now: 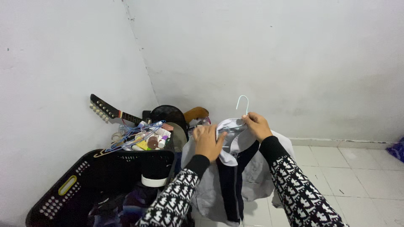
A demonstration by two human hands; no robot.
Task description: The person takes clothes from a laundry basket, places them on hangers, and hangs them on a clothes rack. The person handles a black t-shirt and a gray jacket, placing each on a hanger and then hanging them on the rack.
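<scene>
white shirt (pixel 248 168), both hands gripping collar

Tiled floor (pixel 362 176) right of the shirt (pixel 248 176) lies open; black laundry basket (pixel 105 176) crowds the left

I saw only the hook of the hanger (pixel 243 103); its frame sat hidden inside the shirt (pixel 235 176). The frame's lower edge cut off the basket (pixel 63 197). The guitar (pixel 110 111) body lay concealed behind clutter. Bottles (pixel 156 141) too small to identify.
</scene>
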